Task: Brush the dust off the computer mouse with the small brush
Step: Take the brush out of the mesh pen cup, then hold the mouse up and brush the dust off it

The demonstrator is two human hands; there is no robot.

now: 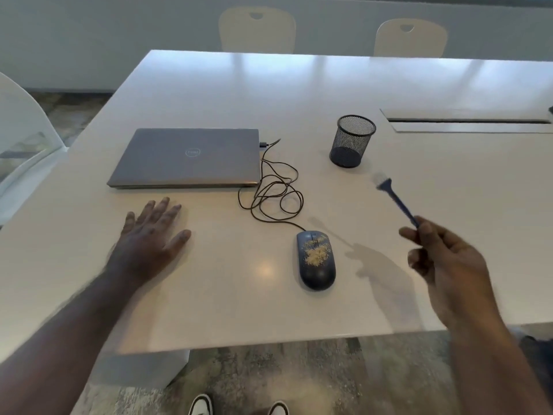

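A dark blue computer mouse (316, 260) lies on the white table (329, 94), with a patch of tan dust on its top. Its black cable (270, 190) coils back to a shut grey laptop (187, 157). My right hand (446, 259) is raised to the right of the mouse and pinches the handle of a small blue brush (395, 199). The pale bristles point up and away, apart from the mouse. My left hand (152, 235) rests flat on the table, fingers spread, in front of the laptop and well left of the mouse.
A black mesh pen cup (351, 140) stands behind the mouse, to the right of the laptop. A cable slot (466, 121) is set into the table at the far right. Two pale chairs (257, 28) stand beyond the far edge. The table's near edge runs just below my hands.
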